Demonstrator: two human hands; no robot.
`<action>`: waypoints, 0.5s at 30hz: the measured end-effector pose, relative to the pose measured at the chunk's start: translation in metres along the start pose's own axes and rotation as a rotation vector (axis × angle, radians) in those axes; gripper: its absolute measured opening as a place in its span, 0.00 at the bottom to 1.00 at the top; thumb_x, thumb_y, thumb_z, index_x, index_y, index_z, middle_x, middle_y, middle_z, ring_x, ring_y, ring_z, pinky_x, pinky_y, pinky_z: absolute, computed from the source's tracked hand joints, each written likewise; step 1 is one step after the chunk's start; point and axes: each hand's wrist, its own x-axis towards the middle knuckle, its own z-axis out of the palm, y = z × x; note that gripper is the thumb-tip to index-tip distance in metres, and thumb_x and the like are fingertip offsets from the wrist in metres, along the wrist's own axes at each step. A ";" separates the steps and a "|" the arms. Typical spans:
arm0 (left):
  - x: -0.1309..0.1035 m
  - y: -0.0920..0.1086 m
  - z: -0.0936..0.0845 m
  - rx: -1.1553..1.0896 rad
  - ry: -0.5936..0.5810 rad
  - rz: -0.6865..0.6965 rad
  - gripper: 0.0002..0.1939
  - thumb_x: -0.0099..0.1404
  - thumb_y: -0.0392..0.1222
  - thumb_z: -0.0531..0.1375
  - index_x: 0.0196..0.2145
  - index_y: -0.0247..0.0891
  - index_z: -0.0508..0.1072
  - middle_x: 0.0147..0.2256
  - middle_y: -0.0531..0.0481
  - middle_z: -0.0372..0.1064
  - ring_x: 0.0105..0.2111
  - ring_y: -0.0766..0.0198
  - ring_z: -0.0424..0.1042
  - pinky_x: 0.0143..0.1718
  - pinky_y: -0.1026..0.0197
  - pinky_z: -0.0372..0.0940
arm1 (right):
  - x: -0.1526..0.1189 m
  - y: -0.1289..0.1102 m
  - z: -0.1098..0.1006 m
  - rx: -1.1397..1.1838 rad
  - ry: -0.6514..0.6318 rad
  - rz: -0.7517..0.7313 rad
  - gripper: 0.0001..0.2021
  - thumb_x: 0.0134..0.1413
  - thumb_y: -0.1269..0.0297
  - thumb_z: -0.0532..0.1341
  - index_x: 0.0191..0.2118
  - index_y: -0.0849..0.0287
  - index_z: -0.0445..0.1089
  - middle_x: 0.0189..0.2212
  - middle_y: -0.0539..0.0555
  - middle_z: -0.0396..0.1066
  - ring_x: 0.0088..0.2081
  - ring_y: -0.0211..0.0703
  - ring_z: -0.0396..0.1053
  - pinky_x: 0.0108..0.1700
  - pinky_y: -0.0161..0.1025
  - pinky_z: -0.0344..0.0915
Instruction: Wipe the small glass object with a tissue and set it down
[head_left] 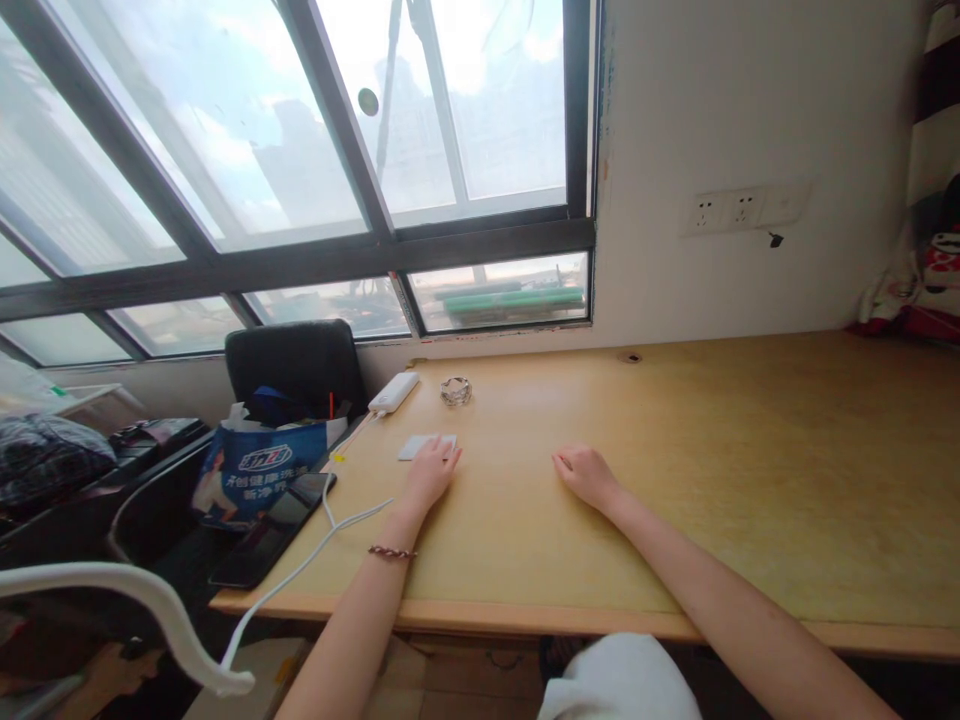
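My left hand (433, 472) lies palm down on the wooden desk, fingers stretched out over a flat white rectangular piece (412, 447), like a card or a small pad. The hand covers part of that piece, so its exact kind is hard to tell. A beaded bracelet (392, 552) circles the left wrist. To the right, my right hand (587, 474) rests on the desk with its fingers curled into a loose fist; nothing shows in it. Beyond the left hand stands a clear glass ashtray-like dish (456, 391).
A white power bank (394, 393) with cables sits at the desk's left edge. A black tablet-like slab (274, 535) overhangs that edge beside a white cable (300, 560). A blue bag (259, 465) rests on a black chair (294, 355). Windows and a wall border the desk (750, 480).
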 end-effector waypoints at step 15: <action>-0.005 0.045 -0.011 -0.367 0.036 0.065 0.19 0.60 0.47 0.49 0.46 0.36 0.65 0.51 0.42 0.58 0.52 0.56 0.55 0.52 0.52 0.49 | 0.003 0.002 -0.002 0.192 0.054 0.040 0.18 0.54 0.60 0.48 0.21 0.61 0.68 0.22 0.56 0.70 0.28 0.39 0.65 0.32 0.33 0.56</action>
